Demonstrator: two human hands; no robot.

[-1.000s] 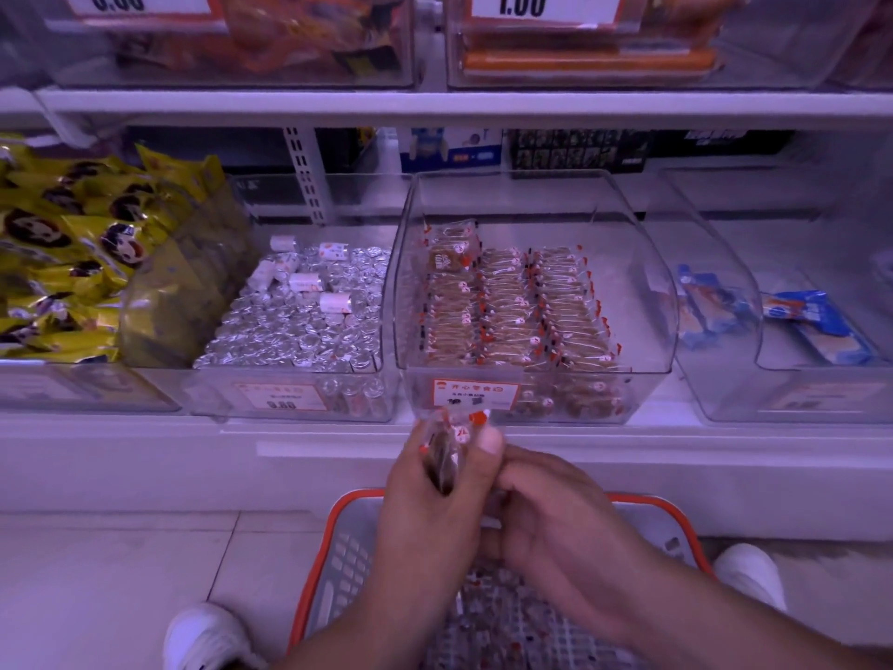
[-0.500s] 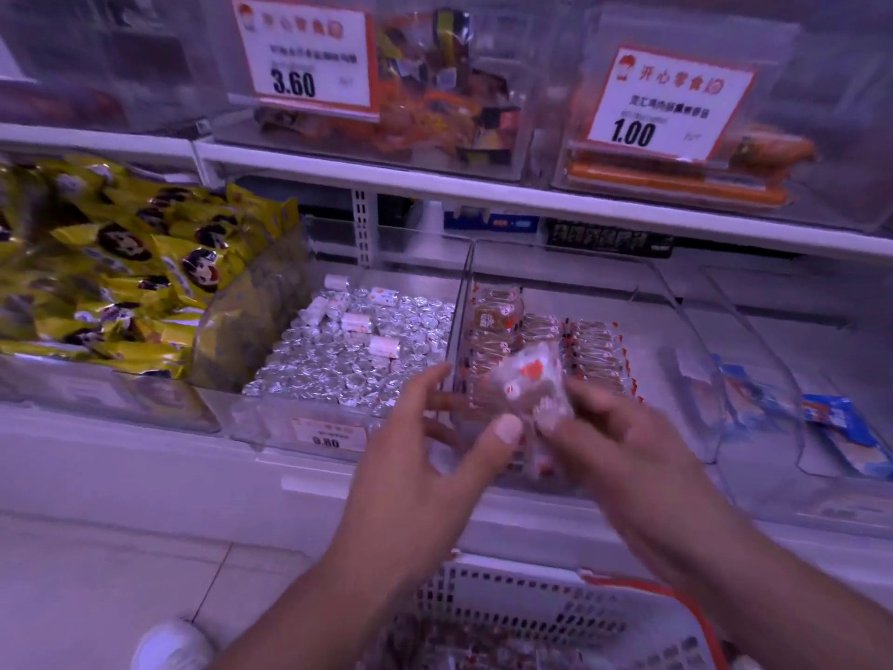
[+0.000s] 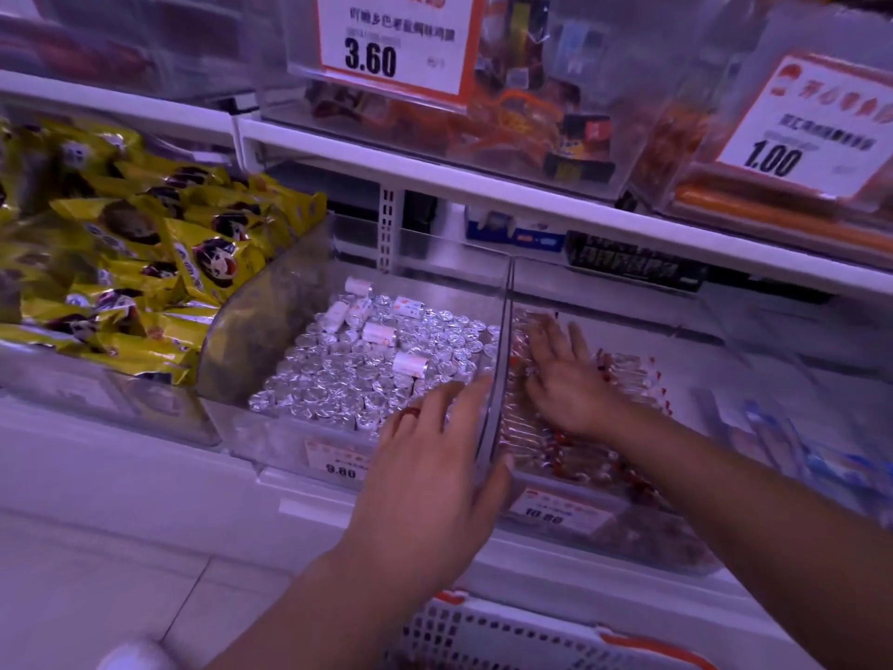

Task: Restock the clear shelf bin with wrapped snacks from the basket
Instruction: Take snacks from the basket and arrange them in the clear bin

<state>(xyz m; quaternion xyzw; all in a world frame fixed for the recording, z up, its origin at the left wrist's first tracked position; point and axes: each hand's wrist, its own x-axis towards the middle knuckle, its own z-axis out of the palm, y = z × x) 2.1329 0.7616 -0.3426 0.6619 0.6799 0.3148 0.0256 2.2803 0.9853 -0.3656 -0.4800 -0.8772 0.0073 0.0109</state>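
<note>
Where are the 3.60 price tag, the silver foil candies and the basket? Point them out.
3.60 price tag [image 3: 386,41]: head view, its white face.
silver foil candies [image 3: 348,374]: head view, middle of the pile.
basket [image 3: 507,631]: head view, its white rim.

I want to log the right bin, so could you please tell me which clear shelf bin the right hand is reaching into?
The clear bin of red-tipped wrapped snacks, price label 10.80; the right hand lies flat inside, unlike the silver-foil bin to its left.
</note>
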